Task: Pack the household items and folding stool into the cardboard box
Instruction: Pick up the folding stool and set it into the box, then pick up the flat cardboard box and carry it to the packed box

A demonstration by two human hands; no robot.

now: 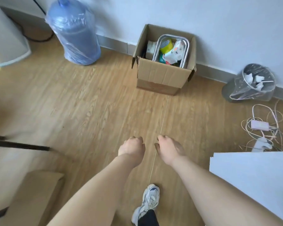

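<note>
An open cardboard box stands on the wooden floor against the white wall. Inside it, the silver tube frame of the folding stool stands upright around a yellow cup, white packets and a green item. My left hand and my right hand hang side by side over the floor, well short of the box. Both have curled fingers and hold nothing.
A large blue water jug in plastic wrap stands left of the box. A lined bin with paper sits at the right wall. Tangled cables and a charger lie at right. A white panel and flat cardboard flank my shoe.
</note>
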